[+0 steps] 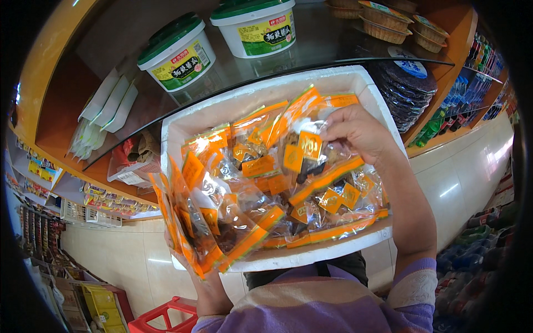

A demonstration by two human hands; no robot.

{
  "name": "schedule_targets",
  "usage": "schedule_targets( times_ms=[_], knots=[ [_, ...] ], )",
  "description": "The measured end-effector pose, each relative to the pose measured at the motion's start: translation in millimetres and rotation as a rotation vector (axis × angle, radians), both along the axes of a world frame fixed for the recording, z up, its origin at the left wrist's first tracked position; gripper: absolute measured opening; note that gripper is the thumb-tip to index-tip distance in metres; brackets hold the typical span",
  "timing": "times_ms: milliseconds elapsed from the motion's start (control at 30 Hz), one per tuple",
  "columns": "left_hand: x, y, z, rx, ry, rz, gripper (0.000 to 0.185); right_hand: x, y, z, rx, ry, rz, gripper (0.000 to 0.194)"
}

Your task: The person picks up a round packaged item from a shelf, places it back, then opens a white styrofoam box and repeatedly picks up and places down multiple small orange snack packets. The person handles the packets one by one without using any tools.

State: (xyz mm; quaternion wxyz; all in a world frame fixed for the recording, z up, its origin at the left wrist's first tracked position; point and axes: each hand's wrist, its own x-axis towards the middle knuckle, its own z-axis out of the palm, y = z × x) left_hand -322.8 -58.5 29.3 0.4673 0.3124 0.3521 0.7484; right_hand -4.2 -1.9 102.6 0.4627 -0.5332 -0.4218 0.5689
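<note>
A white foam box (287, 263) full of clear plastic packets with orange bands lies before me. My right hand (354, 131) reaches in from the right, thumb and fingers pinched on the upper edge of one packet (308, 152) that has orange square labels and dark contents. At the box's left side, several packets (200, 224) stand bunched together over the rim. My left hand (175, 245) is mostly hidden behind these bunched packets; only its edge and the wrist show, so its grip cannot be made out.
Behind the box, a glass shelf bears white tubs (181, 58) with green lids and woven-look bowls (385, 29). Dark round packs (399, 91) are stacked at its right. A pink basket (131, 166) sits left of the box. A red plastic stool (166, 314) stands at lower left.
</note>
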Motion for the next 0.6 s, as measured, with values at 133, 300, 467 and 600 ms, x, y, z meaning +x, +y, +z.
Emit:
schedule_targets(
  times_ms=[133, 300, 467, 600],
  knots=[
    [7, -2, 3, 0.091, 0.221, 0.073, 0.037, -14, -4, -6, -0.085, -0.001, 0.141, 0.006],
    [6, 0, 3, 0.073, 0.096, 0.056, 0.037, -28, -6, -16, -0.119, -0.011, 0.257, 0.005],
    [8, -1, 5, 0.091, 0.061, 0.022, 0.037, -32, -5, -26, -0.196, -0.055, 0.386, 0.006],
    [5, -1, 3, 0.049, 0.019, 0.031, 0.037, -39, -4, -34, -0.234, -0.089, 0.479, 0.004]
  ],
)
